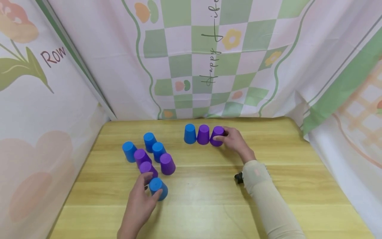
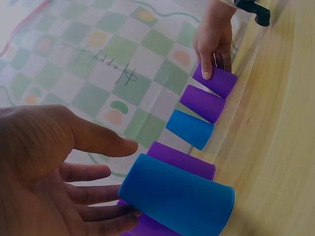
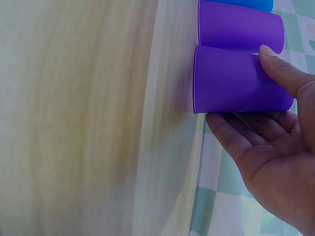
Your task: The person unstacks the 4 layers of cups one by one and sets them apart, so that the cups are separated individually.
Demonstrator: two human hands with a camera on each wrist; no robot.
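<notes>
Upside-down plastic cups stand on a wooden table. In the head view my left hand (image 1: 138, 201) is around the nearest blue cup (image 1: 159, 188), its thumb and fingers spread. The left wrist view shows a gap between the thumb and this blue cup (image 2: 177, 194), with fingertips beside its narrow end. My right hand (image 1: 236, 141) holds a purple cup (image 1: 217, 133) between thumb and fingers at the right end of a short row. Beside it stand another purple cup (image 1: 203, 134) and a blue cup (image 1: 190, 133). In the right wrist view the held purple cup (image 3: 236, 81) has its rim at the table.
Several more blue and purple cups (image 1: 159, 151) stand in a loose cluster on the left of the table (image 1: 203, 205). A patterned curtain (image 1: 206, 66) hangs along the table's back edge. A small black object (image 1: 238, 178) is at the right sleeve.
</notes>
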